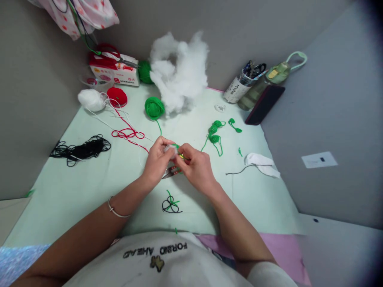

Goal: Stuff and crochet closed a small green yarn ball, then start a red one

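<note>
While both hands meet over the middle of the pale green tabletop (pixel 89 175), the left hand (pixel 157 161) pinches a small white-and-green crocheted piece (pixel 172 149) steady so the right hand (pixel 196 167), fingertips pressed on it, can work it.

Pretty bright, soft even light from above, barely any shadows. No real glare on mint table cover (pixel 89 175). Heavy wide-angle warp, walls bending outward. Dark vignette in right corners. Centre sharp enough, bottom edge and near shirt (pixel 167 259) soft, slightly blurry.

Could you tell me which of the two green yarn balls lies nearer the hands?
The bright green yarn ball lying on the mint mat; the other green ball sits farther back beside the box.
</note>
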`<state>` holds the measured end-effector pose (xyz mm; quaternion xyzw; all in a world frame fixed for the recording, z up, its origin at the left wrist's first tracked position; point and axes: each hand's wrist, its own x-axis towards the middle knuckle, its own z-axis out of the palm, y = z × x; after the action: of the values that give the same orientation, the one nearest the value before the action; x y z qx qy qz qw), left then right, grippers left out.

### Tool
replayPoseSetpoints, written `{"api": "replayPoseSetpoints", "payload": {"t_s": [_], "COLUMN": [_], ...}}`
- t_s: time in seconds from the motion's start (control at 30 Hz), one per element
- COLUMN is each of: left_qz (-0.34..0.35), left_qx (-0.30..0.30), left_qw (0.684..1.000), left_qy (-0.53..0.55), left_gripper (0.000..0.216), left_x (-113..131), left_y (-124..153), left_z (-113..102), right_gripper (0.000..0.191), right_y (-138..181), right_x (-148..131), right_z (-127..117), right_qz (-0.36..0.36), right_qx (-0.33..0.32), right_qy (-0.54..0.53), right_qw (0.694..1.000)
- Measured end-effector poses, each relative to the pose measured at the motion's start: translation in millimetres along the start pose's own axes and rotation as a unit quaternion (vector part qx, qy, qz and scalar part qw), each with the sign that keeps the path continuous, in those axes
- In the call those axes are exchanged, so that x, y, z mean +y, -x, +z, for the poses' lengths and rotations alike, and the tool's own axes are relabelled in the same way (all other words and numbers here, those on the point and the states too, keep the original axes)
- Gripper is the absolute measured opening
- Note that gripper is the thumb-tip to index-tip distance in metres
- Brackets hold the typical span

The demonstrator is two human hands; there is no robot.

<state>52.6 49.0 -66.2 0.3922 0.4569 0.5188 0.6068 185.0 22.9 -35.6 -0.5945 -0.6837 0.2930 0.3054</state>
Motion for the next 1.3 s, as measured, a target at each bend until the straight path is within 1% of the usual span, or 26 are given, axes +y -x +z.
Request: {"api": "replayPoseSetpoints", "payload": {"t_s": [0.07, 0.17, 0.27, 0.33, 0.5, 0.6, 0.7, 0.77, 0.83, 0.9, 0.97, 1.03, 1.1, 1.2, 1.3], "left_qz": [-0.022, -0.052, -0.047, -0.041, -0.022, 0.000, 0.021, 0.028, 0.021, 0.005, -0.016, -0.036, -0.042, -0.033, -0.016], "left_qx": [-0.007, -0.034, -0.071, -0.084, -0.121, -0.104, -0.039, 0.003, 0.021, 0.020, 0.007, -0.018, -0.049, -0.084, -0.080], "left_qw": [1.000, 0.995, 0.989, 0.989, 0.991, 0.994, 0.999, 0.999, 0.999, 0.999, 0.999, 0.997, 0.994, 0.992, 0.996], "left_qy": [0.019, 0.072, 0.118, 0.113, 0.056, 0.046, 0.022, 0.016, 0.023, 0.034, 0.050, 0.072, 0.092, 0.090, 0.047], "left_gripper": [0.022, 0.022, 0.025, 0.026, 0.030, 0.029, 0.027, 0.026, 0.024, 0.022, 0.023, 0.026, 0.032, 0.041, 0.041], "left_x": [1, 6, 10, 9, 3, 0, -2, -4, -5, -5, -3, 1, 3, 0, -6], "left_y": [2, 5, 5, 4, 1, 0, -3, -4, -4, -3, 0, 4, 7, 9, 5], "left_z": [2, 2, -2, -6, -14, -14, -11, -8, -5, -1, 1, 3, 3, 0, -4], "right_gripper": [0.014, 0.017, 0.020, 0.020, 0.019, 0.018, 0.010, 0.006, 0.008, 0.009, 0.012, 0.016, 0.021, 0.027, 0.027], "right_y": [-2, -3, -4, -5, -5, -3, 0, 2, 2, 0, -1, -3, -5, -7, -7], "right_x": [1, 4, 7, 9, 10, 6, 0, -1, 0, 3, 7, 10, 12, 13, 8], "right_z": [2, 1, -1, -2, -7, -12, -13, -10, -5, 0, 2, 1, -2, -8, -12], "right_qz": [0.008, 0.029, 0.047, 0.050, 0.056, 0.041, 0.010, -0.013, -0.036, -0.050, -0.042, -0.020, 0.004, 0.036, 0.061], "right_qx": [0.032, 0.055, 0.070, 0.068, 0.045, -0.006, -0.055, -0.058, -0.040, -0.004, 0.042, 0.078, 0.095, 0.082, 0.017], "right_qy": [0.012, -0.011, -0.047, -0.064, -0.083, -0.108, -0.093, -0.058, -0.014, 0.024, 0.042, 0.036, 0.013, -0.055, -0.134], "right_qw": [0.999, 0.998, 0.995, 0.994, 0.994, 0.993, 0.994, 0.997, 0.998, 0.998, 0.997, 0.996, 0.995, 0.994, 0.989]}}
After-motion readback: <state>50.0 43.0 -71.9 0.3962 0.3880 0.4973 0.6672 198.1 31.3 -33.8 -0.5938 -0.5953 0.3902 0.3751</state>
